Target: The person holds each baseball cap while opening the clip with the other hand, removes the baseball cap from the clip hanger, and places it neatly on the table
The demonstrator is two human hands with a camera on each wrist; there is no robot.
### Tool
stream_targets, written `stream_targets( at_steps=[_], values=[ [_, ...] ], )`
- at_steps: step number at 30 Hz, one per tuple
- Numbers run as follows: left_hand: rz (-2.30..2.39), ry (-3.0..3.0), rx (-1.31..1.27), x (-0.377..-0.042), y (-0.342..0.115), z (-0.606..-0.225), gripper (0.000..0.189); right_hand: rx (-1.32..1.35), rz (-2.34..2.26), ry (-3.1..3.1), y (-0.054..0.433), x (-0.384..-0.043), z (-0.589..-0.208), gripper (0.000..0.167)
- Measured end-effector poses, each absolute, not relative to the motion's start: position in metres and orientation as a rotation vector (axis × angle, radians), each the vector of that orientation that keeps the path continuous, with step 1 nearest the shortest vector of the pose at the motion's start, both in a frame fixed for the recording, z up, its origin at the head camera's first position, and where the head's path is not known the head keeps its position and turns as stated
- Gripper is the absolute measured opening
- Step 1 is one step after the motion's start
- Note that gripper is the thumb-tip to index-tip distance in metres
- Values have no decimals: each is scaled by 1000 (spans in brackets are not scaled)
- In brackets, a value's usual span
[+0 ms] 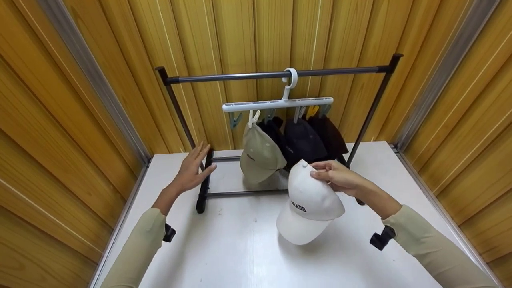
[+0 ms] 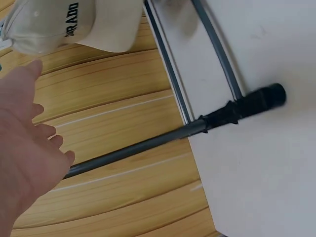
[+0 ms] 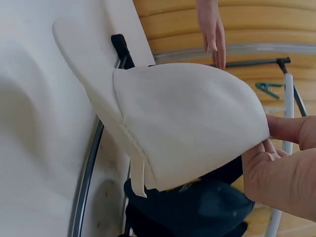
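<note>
While wood-grain panelling (image 1: pixel 272 36) closes in a white surface (image 1: pixel 236 248), a dark tubular garment rack (image 1: pixel 224 77) stands upon that surface. From its top rail hangs a white clip hanger (image 1: pixel 256 106), below which a beige baseball cap (image 1: pixel 262 154), a navy cap (image 1: pixel 305 140) and a dark brown cap (image 1: pixel 330 138) are suspended; another dark cap is partly hidden among them. A white baseball cap (image 1: pixel 312 196) is held in front of the hanging ones, brim downward, the right hand (image 1: pixel 340 178) pinching it near the crown's top. Beside the rack's left post, the left hand (image 1: pixel 192 170) holds nothing, fingers extended and thumb spread; whether it touches the post cannot be told. A white clip (image 1: pixel 254 119) grips the beige cap, and a teal clip (image 1: pixel 235 120) dangles unused at the hanger's left end. Dark lettering (image 1: pixel 299 207) on the white cap's front ends in "RADO".
</note>
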State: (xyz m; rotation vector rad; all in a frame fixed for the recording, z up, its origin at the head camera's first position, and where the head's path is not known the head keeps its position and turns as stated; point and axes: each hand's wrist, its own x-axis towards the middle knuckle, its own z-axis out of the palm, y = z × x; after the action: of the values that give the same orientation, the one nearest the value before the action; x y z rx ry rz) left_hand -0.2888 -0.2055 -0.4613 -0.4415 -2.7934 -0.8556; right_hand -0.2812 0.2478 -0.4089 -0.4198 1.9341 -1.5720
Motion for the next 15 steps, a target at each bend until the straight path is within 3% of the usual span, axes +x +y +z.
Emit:
stream_targets(
  at_steps=[15],
  values=[
    [-646,-2811,-432,-265,-195,-511,77,-316,-1593,2032,324,-315,-453,55]
  ],
)
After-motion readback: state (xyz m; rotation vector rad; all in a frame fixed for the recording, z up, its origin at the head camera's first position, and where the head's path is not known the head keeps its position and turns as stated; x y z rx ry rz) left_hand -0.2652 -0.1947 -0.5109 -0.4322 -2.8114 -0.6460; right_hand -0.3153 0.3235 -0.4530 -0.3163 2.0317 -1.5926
